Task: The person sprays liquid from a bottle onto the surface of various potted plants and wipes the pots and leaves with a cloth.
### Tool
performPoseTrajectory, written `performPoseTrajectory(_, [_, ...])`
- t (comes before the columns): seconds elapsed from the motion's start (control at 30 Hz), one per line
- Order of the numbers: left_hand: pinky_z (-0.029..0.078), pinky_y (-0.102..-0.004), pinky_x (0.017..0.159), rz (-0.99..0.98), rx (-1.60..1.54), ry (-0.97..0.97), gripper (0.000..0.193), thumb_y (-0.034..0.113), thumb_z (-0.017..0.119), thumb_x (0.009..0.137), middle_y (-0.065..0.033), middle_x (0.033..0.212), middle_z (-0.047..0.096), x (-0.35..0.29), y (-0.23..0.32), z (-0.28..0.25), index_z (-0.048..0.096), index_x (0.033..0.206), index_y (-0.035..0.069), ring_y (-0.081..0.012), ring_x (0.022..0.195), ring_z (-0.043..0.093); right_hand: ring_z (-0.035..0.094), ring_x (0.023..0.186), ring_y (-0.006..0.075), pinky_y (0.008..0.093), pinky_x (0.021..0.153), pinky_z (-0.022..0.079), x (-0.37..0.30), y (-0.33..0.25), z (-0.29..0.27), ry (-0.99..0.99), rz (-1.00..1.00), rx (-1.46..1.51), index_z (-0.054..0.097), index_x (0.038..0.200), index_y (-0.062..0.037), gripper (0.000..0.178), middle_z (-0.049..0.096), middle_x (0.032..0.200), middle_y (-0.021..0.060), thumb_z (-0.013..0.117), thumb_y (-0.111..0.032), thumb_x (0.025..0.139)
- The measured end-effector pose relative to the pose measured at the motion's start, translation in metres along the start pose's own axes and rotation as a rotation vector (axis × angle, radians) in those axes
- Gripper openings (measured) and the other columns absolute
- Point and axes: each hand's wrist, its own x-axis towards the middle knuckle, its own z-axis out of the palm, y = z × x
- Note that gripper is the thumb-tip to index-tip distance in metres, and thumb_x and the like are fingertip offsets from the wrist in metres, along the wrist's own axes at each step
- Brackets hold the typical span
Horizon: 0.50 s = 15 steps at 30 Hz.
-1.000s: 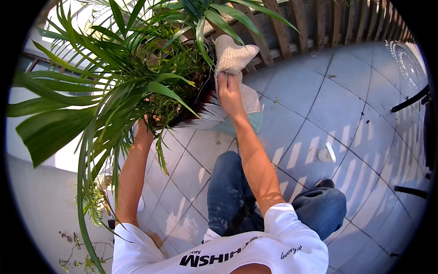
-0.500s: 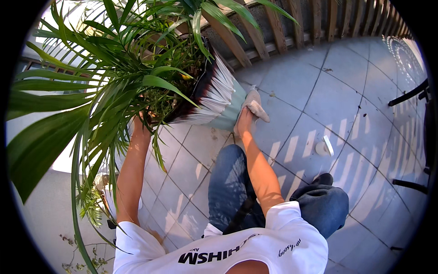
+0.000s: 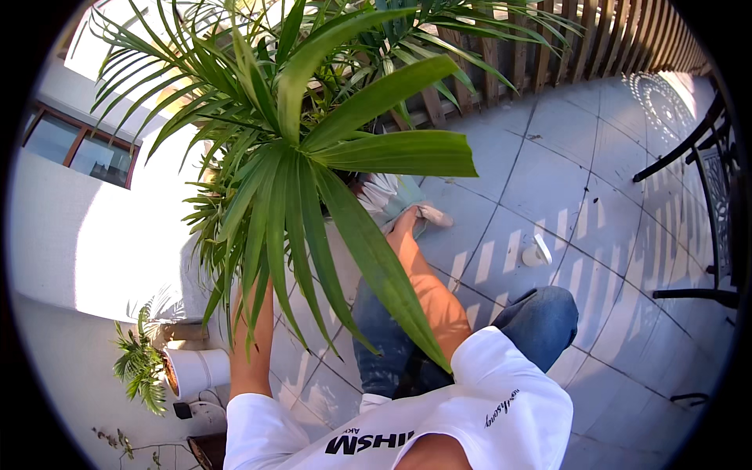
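A large leafy plant (image 3: 294,149) with long green fronds fills the upper middle and hides most of its pot. Below the fronds, part of the pale green and white pot (image 3: 388,192) shows, its side streaked and pleated-looking. My right hand (image 3: 405,221) is at the pot's lower side with a pinkish-grey cloth (image 3: 435,215) over the fingers, pressed against the pot. My left forearm (image 3: 254,345) reaches up under the leaves, and the foliage covers that hand, so its fingers cannot be made out.
A small white round object (image 3: 536,251) lies on the tiled floor (image 3: 501,184). A black metal chair (image 3: 717,207) stands right, a slatted wooden fence (image 3: 540,55) at the back. At left are a white planter (image 3: 200,370), a brown pot (image 3: 210,450) and a wall with a window (image 3: 82,149).
The fronds have swung right and toward me, now covering the pot's opening and much of its side. The view has shifted, revealing the window and white planter. The cloth stays at the pot.
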Motion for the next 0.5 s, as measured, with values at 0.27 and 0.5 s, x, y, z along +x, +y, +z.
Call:
performPoseTrajectory(0.27, [0.048,-0.0323,0.083,-0.137,-0.388,0.128,0.030,0.032,0.043,0.103,-0.0043,0.108,0.058,-0.035,0.052,0.060,0.057,0.115,0.007,-0.0181,0.097,0.056,0.063,0.086,0.0272,0.0427,0.071,0.056,-0.236,-0.108,0.115,-0.629,0.208,0.029,0.059,0.114,-0.0050,0.028,0.063,0.104,0.0113,0.053,-0.026,0.097])
performPoseTrajectory(0.5, [0.046,-0.0319,0.082,-0.341,-0.659,0.244,0.033,0.032,0.042,0.103,-0.0043,0.108,0.057,-0.045,0.064,0.048,0.057,0.115,0.005,-0.0180,0.097,0.055,0.064,0.097,0.0276,0.0472,0.084,0.056,-0.241,-0.135,0.113,-0.833,0.167,-0.430,0.059,0.113,-0.0062,0.034,0.065,0.110,0.0106,0.043,-0.033,0.099])
